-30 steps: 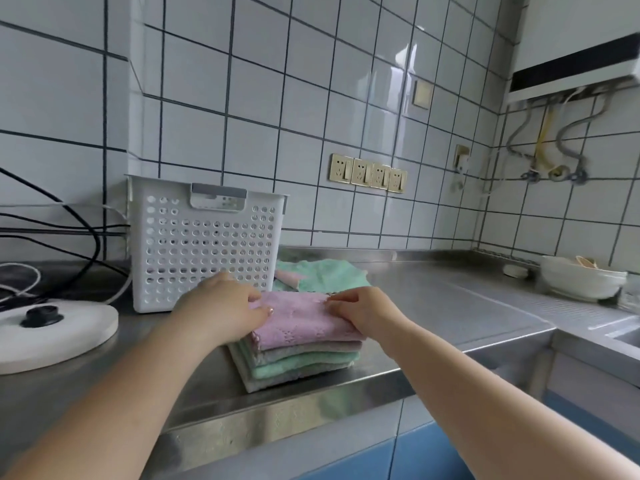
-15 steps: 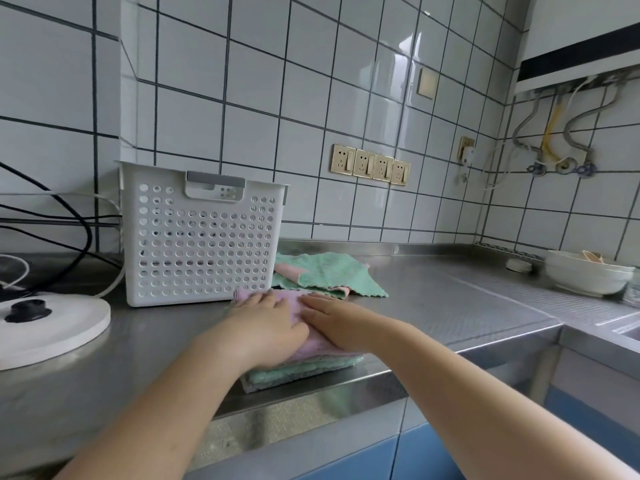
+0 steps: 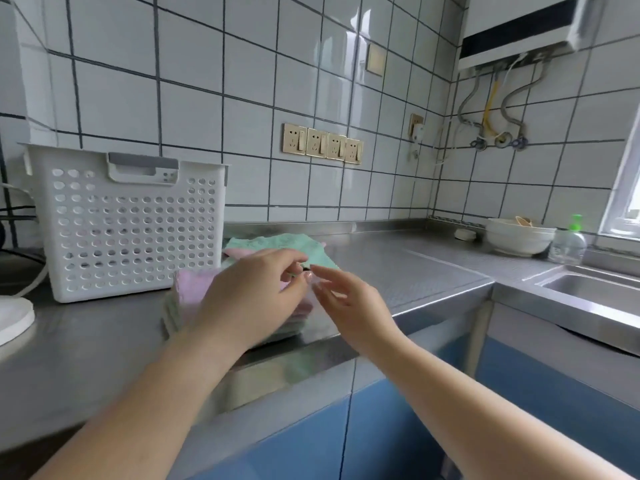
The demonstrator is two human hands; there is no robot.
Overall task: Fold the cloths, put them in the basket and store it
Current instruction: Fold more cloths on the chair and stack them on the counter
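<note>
Where both hands (image 3: 277, 292) hover, folded stack (image 3: 187, 289) mostly hidden

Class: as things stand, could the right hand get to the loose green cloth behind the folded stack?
Probably yes: the right hand hovers open just before the green cloth, with nothing between them; the basket stands off to the left.

Basket (image 3: 128, 223) left of cloths (image 3: 277, 245).

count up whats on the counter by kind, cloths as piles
basket: 1
folded cloth stack: 1
unfolded cloth pile: 1
white bowl: 1
soap bottle: 1
small white lid: 1
white round appliance: 1
total: 7
</note>
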